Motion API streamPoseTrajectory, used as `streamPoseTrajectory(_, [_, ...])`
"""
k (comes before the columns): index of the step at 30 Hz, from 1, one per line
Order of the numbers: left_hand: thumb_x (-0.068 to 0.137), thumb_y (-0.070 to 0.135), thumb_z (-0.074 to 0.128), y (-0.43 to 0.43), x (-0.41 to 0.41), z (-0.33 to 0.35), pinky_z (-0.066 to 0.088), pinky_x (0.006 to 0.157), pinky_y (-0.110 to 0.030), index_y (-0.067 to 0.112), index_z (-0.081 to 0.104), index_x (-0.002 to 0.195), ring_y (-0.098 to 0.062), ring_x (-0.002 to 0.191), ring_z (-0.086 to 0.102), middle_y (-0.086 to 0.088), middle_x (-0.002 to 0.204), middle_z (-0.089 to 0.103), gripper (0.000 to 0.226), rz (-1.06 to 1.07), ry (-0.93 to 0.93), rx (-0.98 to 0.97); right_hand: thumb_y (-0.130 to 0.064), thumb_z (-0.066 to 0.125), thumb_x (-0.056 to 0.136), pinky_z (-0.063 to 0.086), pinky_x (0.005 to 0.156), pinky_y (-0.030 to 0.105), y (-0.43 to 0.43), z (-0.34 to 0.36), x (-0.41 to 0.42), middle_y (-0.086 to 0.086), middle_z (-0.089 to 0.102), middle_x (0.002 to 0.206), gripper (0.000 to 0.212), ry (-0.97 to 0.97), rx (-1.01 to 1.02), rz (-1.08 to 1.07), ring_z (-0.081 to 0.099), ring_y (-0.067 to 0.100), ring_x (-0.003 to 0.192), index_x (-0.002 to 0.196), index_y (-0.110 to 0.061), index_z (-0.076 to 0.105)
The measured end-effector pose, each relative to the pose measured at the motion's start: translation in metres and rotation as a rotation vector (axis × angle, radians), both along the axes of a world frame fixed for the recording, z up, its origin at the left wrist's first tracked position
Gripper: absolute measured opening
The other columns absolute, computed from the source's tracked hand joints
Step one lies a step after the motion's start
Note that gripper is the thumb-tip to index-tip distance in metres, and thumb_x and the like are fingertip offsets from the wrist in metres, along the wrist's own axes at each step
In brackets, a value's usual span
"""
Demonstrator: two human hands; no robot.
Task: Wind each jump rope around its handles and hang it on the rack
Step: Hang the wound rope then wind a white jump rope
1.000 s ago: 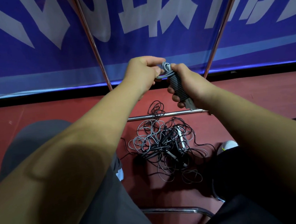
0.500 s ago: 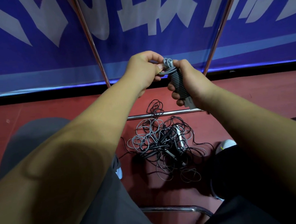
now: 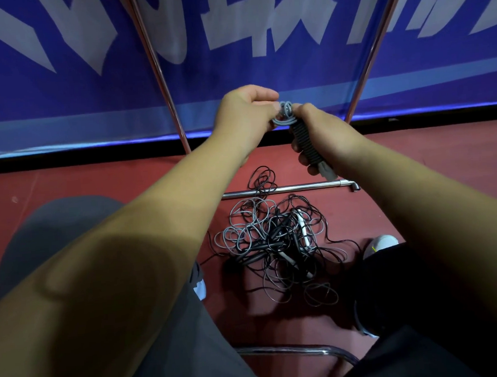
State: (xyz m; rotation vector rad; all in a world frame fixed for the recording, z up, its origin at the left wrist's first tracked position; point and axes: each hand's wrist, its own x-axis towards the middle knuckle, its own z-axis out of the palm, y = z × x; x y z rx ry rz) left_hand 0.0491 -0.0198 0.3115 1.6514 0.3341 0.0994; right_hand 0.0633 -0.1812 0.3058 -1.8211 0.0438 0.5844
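The right hand is closed round the black ribbed handles of a jump rope. Its fingers curl under them and its thumb rests near the top end. The handles slant down toward the person, and a pale grey end sticks out below the little finger. Whether one handle or two lie in that grip cannot be told.

The left hand is closed too, its thumb and fingertips pinching the grey cord. The cord sits in tight coils at the top end of the handles, between the two hands. The knuckles of both hands almost touch there.

Both hands are held up in front of the rack. Its two slanted metal poles rise on either side of them, and its base bar lies on the red floor below. Just on the near side of that bar lies a tangled pile of jump ropes, black and grey cords with pale handles among them. Behind the rack hangs a blue banner with large white characters. A white shoe shows to the right of the pile.

Compared with a second ago, both hands sit slightly higher in view, with the same grips. The coils at the top end look much as before, and the pile on the floor has not moved.
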Motion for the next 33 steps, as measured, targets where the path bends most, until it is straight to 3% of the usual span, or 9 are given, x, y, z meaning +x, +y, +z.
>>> streamPoseTrajectory(4, [0.092, 0.003, 0.076, -0.001, -0.002, 0.003, 0.062, 0.071, -0.025, 0.011, 0.076, 0.110, -0.014, 0.076, 0.073, -0.008, 0.098, 0.080, 0.020, -0.043, -0.001, 0.061, -0.061, 0.044, 0.098, 0.046, 0.062, 0.043, -0.003, -0.002, 0.003, 0.012, 0.065, 0.088, 0.046, -0.045, -0.042, 0.031, 0.059, 0.028, 0.068, 0.111, -0.022, 0.065])
streamPoseTrajectory(6, [0.092, 0.001, 0.076, -0.002, -0.003, 0.003, 0.059, 0.068, -0.021, 0.009, 0.076, 0.111, -0.012, 0.078, 0.073, -0.010, 0.100, 0.079, 0.021, -0.049, 0.004, 0.032, -0.062, 0.042, 0.099, 0.049, 0.060, 0.043, -0.005, -0.003, 0.004, 0.013, 0.068, 0.091, 0.048, -0.090, -0.080, 0.047, 0.062, 0.028, 0.066, 0.115, -0.021, 0.062])
streamPoseTrajectory(11, [0.084, 0.011, 0.083, -0.001, -0.001, -0.005, 0.065, 0.087, -0.046, 0.025, 0.080, 0.094, -0.028, 0.088, 0.078, -0.005, 0.087, 0.079, 0.018, -0.064, -0.035, 0.172, -0.062, 0.041, 0.105, 0.052, 0.059, 0.042, -0.006, -0.005, 0.002, 0.014, 0.070, 0.093, 0.048, -0.105, -0.099, 0.095, 0.065, 0.027, 0.064, 0.120, -0.020, 0.059])
streamPoseTrajectory(16, [0.075, 0.018, 0.074, 0.003, 0.000, -0.007, 0.063, 0.085, -0.046, 0.033, 0.080, 0.083, -0.019, 0.083, 0.074, 0.001, 0.086, 0.079, 0.018, -0.157, -0.031, 0.319, -0.058, 0.042, 0.110, 0.050, 0.059, 0.036, -0.007, -0.009, -0.003, 0.011, 0.069, 0.087, 0.045, 0.009, -0.009, 0.110, 0.062, 0.026, 0.063, 0.122, -0.018, 0.061])
streamPoseTrajectory(22, [0.086, 0.010, 0.081, 0.019, 0.007, -0.004, 0.062, 0.091, -0.053, 0.024, 0.083, 0.090, -0.023, 0.082, 0.073, -0.011, 0.092, 0.080, 0.015, -0.298, -0.037, 0.293, -0.058, 0.042, 0.111, 0.043, 0.052, 0.029, -0.016, -0.008, -0.001, 0.010, 0.066, 0.083, 0.055, 0.125, 0.124, 0.113, 0.056, 0.023, 0.057, 0.128, -0.010, 0.061])
streamPoseTrajectory(25, [0.090, 0.004, 0.079, 0.020, 0.006, -0.002, 0.063, 0.086, -0.046, 0.013, 0.081, 0.095, -0.020, 0.079, 0.070, -0.015, 0.090, 0.076, 0.011, -0.289, -0.049, 0.234, -0.057, 0.041, 0.111, 0.038, 0.051, 0.027, -0.015, -0.006, -0.001, 0.008, 0.063, 0.080, 0.051, 0.145, 0.164, 0.115, 0.053, 0.022, 0.056, 0.127, -0.013, 0.061])
streamPoseTrajectory(28, [0.092, 0.009, 0.077, 0.018, 0.006, 0.002, 0.059, 0.071, -0.032, 0.016, 0.078, 0.096, -0.011, 0.078, 0.068, -0.005, 0.089, 0.073, 0.009, -0.246, -0.089, 0.224, -0.060, 0.041, 0.110, 0.036, 0.051, 0.026, -0.013, -0.002, 0.003, 0.007, 0.059, 0.078, 0.048, 0.161, 0.226, 0.121, 0.050, 0.021, 0.055, 0.122, -0.017, 0.059])
streamPoseTrajectory(30, [0.093, 0.008, 0.075, 0.017, 0.008, 0.004, 0.057, 0.068, -0.027, 0.017, 0.076, 0.095, -0.007, 0.078, 0.069, 0.002, 0.087, 0.074, 0.010, -0.175, -0.101, 0.190, -0.064, 0.042, 0.108, 0.033, 0.050, 0.025, -0.010, 0.001, 0.002, 0.005, 0.056, 0.077, 0.048, 0.135, 0.162, 0.189, 0.046, 0.019, 0.054, 0.111, -0.019, 0.059])
streamPoseTrajectory(33, [0.092, 0.001, 0.072, 0.021, 0.013, 0.004, 0.060, 0.071, -0.032, 0.015, 0.075, 0.088, -0.009, 0.074, 0.071, 0.005, 0.080, 0.075, 0.015, -0.031, -0.098, 0.145, -0.074, 0.045, 0.102, 0.032, 0.050, 0.025, -0.005, -0.002, -0.005, 0.004, 0.054, 0.078, 0.062, -0.017, -0.150, 0.389, 0.044, 0.017, 0.055, 0.108, -0.015, 0.063])
